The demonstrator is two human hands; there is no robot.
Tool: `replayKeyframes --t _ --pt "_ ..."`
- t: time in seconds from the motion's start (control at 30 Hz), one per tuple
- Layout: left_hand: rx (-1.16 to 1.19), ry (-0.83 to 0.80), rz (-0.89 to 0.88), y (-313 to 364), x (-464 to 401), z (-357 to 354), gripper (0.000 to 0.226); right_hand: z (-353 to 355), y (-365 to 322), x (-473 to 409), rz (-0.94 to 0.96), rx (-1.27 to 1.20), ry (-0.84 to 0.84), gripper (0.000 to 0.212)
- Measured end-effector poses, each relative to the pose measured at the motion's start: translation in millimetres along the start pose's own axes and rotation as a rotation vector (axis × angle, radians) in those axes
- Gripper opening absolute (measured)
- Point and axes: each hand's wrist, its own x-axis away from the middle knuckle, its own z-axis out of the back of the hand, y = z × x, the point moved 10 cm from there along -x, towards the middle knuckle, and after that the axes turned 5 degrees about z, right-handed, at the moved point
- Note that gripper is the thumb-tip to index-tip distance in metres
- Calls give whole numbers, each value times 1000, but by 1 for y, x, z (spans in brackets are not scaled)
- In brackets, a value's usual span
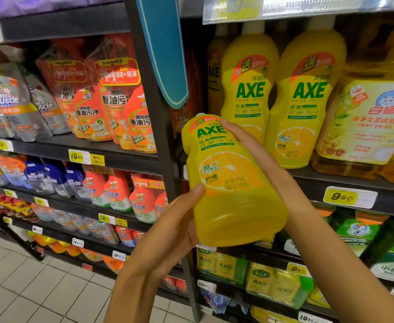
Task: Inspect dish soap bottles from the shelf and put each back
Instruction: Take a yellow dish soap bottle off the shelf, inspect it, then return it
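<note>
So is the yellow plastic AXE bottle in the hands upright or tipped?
Tipped. The yellow plastic AXE bottle leans top-away toward the shelf, base toward the camera, between left hand and right hand.

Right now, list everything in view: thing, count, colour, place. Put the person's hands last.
held AXE bottle: one, yellow, tilted, in front of the shelves
AXE bottles on shelf: two in front, at least one behind, yellow, right upper shelf
ginger soap jug: one, amber with pale label, right of them
price tag: one, yellow, shelf edge below
orange refill pouches: several, left upper shelf
Mr Muscle pouches: several, grey, far left
spray bottles: several, orange and blue, left lower shelf
blue sign: one, on the upright
left hand: under the bottle's base
right hand: along its right side
</note>
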Motion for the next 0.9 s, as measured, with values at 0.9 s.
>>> replayKeyframes --t 0.9 --pt "-392 417 -435 34 -52 62 32 -10 -84 -4 543 96 106 24"
